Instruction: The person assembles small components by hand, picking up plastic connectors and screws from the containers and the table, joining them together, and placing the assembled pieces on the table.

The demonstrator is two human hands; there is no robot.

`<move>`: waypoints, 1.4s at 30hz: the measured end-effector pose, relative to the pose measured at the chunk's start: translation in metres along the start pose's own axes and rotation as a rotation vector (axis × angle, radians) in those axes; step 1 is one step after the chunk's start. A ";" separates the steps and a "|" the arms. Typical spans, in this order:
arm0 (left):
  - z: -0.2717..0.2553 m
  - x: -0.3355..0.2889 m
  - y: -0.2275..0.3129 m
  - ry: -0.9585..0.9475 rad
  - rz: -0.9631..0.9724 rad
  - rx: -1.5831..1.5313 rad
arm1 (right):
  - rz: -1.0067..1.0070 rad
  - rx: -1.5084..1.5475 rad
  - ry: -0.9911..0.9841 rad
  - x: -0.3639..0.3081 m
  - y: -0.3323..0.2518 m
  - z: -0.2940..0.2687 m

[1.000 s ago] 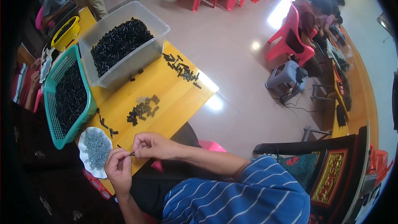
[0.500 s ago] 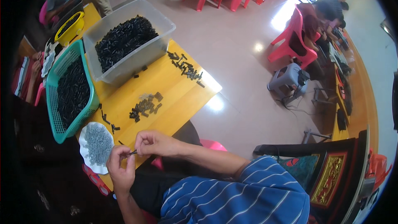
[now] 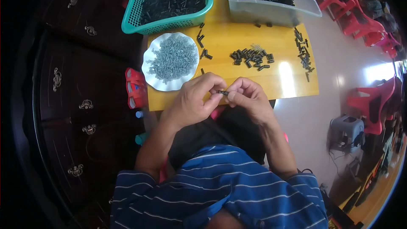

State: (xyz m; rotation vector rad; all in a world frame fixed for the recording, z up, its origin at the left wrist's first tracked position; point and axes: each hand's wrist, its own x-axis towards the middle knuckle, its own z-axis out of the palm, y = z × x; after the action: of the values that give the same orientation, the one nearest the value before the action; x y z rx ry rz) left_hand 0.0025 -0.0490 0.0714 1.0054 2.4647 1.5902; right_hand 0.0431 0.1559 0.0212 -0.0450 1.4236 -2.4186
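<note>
Between my two hands, just over the table's near edge, is a small dark plastic piece (image 3: pixel 223 93). My left hand (image 3: pixel 196 98) pinches its left end with thumb and index finger. The right end sits in the fingertips of my right hand (image 3: pixel 250 99). My fingers cover most of it, so its exact kind does not show. Left of my hands is a white wavy-rimmed plate (image 3: pixel 149 65) heaped with small metal springs (image 3: pixel 174 57). Beyond my right hand lies a loose pile of short black plastic pieces (image 3: pixel 251 57), with several springs beside it.
A green basket (image 3: pixel 208 4) and a clear plastic tub (image 3: pixel 271 15), both full of black pieces, stand at the far side of the yellow table (image 3: pixel 220 51). More black pieces (image 3: pixel 303 55) line its right edge. A dark drawer cabinet (image 3: pixel 63 101) stands left; a grey stool (image 3: pixel 347 133) right.
The view has swung, so the table now lies straight ahead and my hands sit near the middle. Both hands still hold the small dark piece between them.
</note>
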 end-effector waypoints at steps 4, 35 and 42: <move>-0.005 -0.001 -0.002 -0.052 0.054 0.063 | -0.002 -0.007 0.008 -0.001 0.003 0.004; -0.006 0.002 -0.001 -0.055 0.301 0.076 | 0.203 0.387 -0.158 0.002 0.007 -0.006; -0.012 0.000 0.000 -0.058 0.180 0.067 | 0.211 0.160 -0.119 -0.001 0.001 0.001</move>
State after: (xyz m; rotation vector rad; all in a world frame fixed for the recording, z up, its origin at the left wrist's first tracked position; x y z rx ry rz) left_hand -0.0015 -0.0584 0.0772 1.2974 2.4657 1.5084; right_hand 0.0444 0.1546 0.0208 -0.0004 1.1201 -2.3054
